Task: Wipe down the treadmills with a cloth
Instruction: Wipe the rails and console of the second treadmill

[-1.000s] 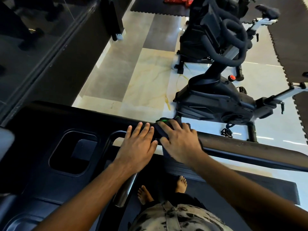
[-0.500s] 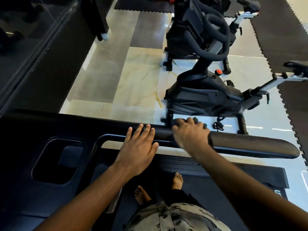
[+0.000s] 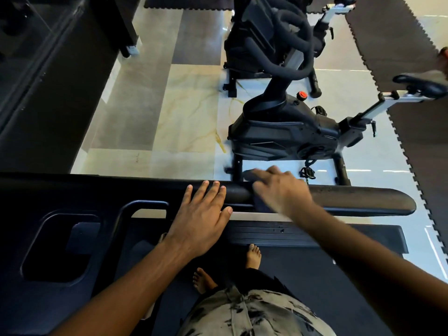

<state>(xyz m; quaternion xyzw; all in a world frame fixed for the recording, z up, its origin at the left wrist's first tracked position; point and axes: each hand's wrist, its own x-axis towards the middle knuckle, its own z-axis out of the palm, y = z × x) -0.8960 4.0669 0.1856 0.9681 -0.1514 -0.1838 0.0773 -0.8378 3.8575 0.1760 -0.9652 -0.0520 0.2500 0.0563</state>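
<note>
Glossy marble floor behind; left hand [image 3: 201, 221] flat on padded handrail [image 3: 351, 198], right hand [image 3: 281, 190] blurred, grip unclear.

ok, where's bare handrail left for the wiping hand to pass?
Bare: black padded handrail from the right hand out to its rounded end. Crowded: between that hand and the left hand, flat on the rail beside the console tray.

No readable text, label, brand, number or sign anywhere in view.
</note>
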